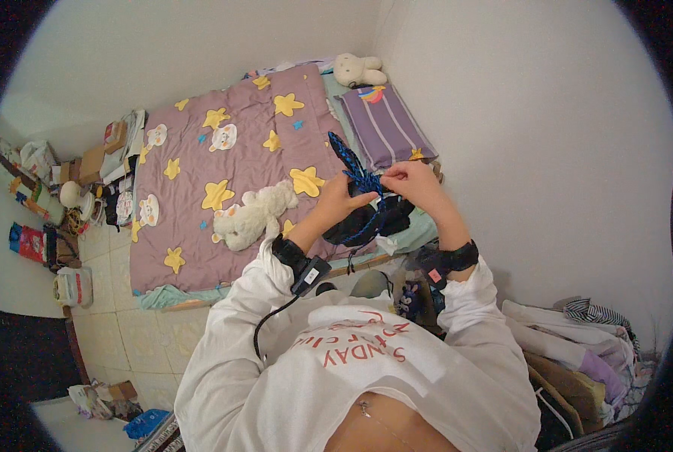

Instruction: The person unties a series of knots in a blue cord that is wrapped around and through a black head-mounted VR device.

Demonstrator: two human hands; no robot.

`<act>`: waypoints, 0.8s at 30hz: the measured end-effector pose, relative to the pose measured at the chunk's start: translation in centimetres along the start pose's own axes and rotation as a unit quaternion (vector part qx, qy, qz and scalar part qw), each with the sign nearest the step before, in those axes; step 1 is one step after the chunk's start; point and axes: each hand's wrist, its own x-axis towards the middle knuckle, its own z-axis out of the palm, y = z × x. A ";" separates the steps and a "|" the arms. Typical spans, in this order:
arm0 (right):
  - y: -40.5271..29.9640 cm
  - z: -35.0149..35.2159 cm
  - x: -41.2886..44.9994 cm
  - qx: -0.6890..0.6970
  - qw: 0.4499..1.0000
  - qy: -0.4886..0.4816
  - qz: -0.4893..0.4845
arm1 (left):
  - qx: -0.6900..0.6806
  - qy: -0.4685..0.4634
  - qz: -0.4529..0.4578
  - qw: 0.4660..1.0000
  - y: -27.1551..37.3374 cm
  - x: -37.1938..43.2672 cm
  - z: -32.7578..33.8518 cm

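Note:
A bundle of blue and black braided cord [349, 155] is held up over the near right corner of the bed. My left hand [339, 198] grips it from the left side, thumb pointing right across it. The fingertips of my right hand [407, 181] pinch it at its right side. A strand of the cord loops down below my hands. Behind and beneath lie black items [396, 217] on the bed's edge; their kind is unclear. Each wrist wears a black band.
A mauve quilt [246, 164] with stars covers the bed. On it lies a cream plush toy [251, 217]. A striped purple pillow [390, 127] and a white plush rabbit [359, 70] are at the far right. Clothes [568, 361] are piled at the lower right, beside the wall.

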 end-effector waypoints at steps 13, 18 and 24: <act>-2.0 0.5 0.9 -0.073 0.997 0.016 0.002 | 0.044 -0.024 -0.019 0.999 1.0 0.4 -0.4; -2.0 -0.1 2.0 0.046 0.972 -0.198 0.117 | 0.076 -0.004 0.029 0.997 0.7 0.1 -0.2; -1.8 0.5 1.6 -0.009 0.991 -0.113 0.066 | 0.047 -0.010 0.032 0.998 0.2 0.1 -0.2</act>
